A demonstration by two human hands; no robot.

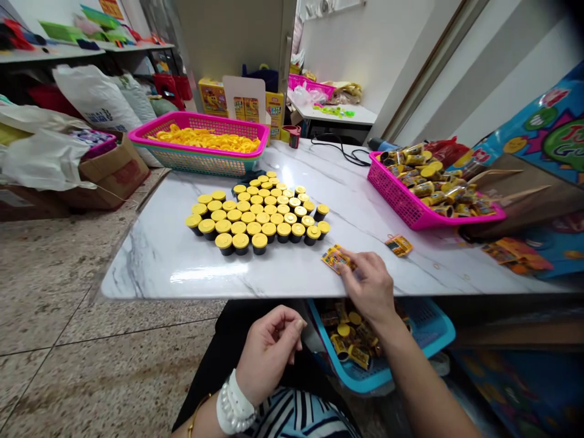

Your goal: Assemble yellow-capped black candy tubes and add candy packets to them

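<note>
– Fingers (362,260) of the right hand (371,289)?
– Thumb and fingertips pinched shut on a flat printed packet (334,258), at the table (150,267) near its front edge.
– Left hand (272,347)?
– Curled closed, in front of the table; cannot tell whether anything is inside.
– Containers?
– Blue basket (365,382), below: printed tubes (360,357). Pink basket (396,196), right: heaped similar tubes. Far left, pink-rimmed basket (191,148): yellow pieces (210,140). Yellow-lidded black pots (260,241) cluster between.

White sack (91,97) at left, behind cardboard box (116,173); yellow cartons (213,97) in front of grey panel (237,36); black cable (341,146) in loops; back table (364,117) carrying green pieces (336,111).
</note>
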